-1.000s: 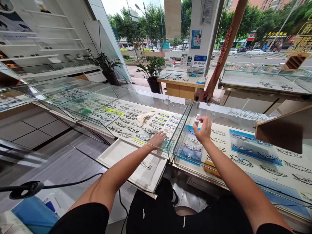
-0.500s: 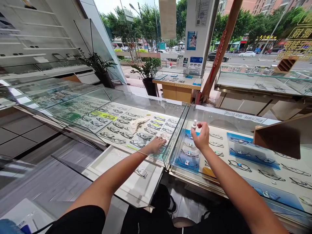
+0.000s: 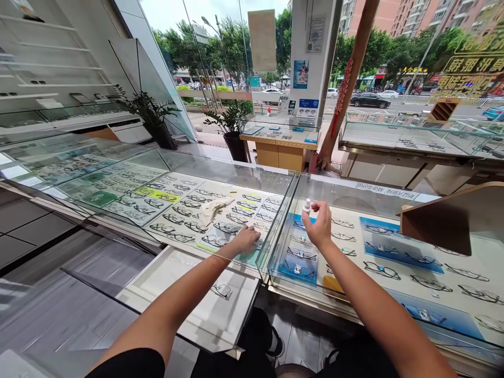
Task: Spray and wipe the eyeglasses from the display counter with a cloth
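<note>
My right hand [image 3: 321, 224] holds a small white bottle [image 3: 306, 205] upright on the glass top of the right display case [image 3: 354, 191]. My left hand [image 3: 244, 239] rests flat on the glass of the left display case [image 3: 220, 168], near its front right corner. A crumpled white cloth [image 3: 212, 208] lies on that glass, further from me than my left hand. Rows of eyeglasses [image 3: 185, 202] fill both cases under the glass. Below the left case a white tray drawer [image 3: 165, 273] stands pulled out, with one pair of glasses [image 3: 221, 289] in it.
A wooden stand [image 3: 449, 218] sits on the right case. Two potted plants [image 3: 232, 121] stand behind the counter, beside a small table case [image 3: 281, 137]. Another glass counter [image 3: 413, 137] runs at the back right. Street and cars show through the windows.
The view has drifted slightly; both hands stay where they were, the left on the glass and the right on the bottle.
</note>
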`<state>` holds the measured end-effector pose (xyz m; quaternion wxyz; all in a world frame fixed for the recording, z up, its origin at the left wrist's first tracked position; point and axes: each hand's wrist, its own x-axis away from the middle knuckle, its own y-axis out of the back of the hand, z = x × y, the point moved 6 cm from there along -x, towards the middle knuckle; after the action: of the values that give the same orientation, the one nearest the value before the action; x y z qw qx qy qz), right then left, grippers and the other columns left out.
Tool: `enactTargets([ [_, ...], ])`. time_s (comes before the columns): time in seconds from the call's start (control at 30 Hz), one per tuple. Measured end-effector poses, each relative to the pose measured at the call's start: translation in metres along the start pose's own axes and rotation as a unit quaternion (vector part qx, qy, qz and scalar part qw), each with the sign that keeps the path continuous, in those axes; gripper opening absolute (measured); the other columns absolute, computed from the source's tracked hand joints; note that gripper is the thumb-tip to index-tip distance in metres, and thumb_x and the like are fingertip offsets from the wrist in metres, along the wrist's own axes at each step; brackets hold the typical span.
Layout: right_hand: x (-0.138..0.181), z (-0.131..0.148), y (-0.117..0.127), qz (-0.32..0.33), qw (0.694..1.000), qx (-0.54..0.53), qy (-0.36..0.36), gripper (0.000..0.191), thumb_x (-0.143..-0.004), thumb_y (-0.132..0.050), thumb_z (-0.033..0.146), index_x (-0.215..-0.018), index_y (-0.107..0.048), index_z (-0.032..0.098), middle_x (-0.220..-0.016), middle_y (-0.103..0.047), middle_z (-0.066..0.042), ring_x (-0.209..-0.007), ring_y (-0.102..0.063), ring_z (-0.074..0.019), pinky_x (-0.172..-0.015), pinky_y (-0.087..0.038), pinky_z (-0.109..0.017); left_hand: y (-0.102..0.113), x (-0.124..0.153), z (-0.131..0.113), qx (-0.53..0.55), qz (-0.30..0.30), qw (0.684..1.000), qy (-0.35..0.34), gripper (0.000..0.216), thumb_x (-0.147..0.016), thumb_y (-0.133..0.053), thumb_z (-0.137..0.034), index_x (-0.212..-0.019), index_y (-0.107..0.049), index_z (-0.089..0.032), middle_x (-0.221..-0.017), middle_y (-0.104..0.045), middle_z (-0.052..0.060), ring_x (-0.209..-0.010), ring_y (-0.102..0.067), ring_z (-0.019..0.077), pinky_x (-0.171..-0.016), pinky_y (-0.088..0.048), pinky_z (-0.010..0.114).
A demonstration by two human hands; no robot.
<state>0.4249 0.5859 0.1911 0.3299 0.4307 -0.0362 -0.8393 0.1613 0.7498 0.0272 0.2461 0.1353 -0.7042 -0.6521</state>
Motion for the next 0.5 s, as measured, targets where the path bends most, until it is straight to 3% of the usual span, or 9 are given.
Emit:
enactTargets([
  [0.13,-0.001,-0.001,-0.001,-0.001,1.0,0.007,-0.01,0.023,-0.089,-0.06,0.036,-0.105,-0.049,0.025,-0.099,-0.058,-0.004,-0.093,-0.056,-0.026,-0.09,-0.044,-0.046,0.0,-0.001,0.0,0.008,0.005,1.0,0.014,0.004,-0.076,-0.067,-0.017,-0.079,-0.066,-0.02,-0.091,-0.074,0.011,-0.108,-0.06,0.0324,-0.098,-0.037,0.046],
  [0.5,-0.002,-0.002,-0.003,0.005,1.0,0.014,0.003,0.017,-0.09,-0.059,0.034,-0.103,-0.054,0.024,-0.101,-0.061,-0.005,-0.094,-0.058,-0.0262,-0.089,-0.043,-0.045,0.016,0.001,0.001,0.024,-0.001,0.998,0.053,0.007,-0.08,-0.068,-0.02,-0.085,-0.073,-0.018,-0.097,-0.075,0.013,-0.11,-0.058,0.0315,-0.099,-0.037,0.044],
])
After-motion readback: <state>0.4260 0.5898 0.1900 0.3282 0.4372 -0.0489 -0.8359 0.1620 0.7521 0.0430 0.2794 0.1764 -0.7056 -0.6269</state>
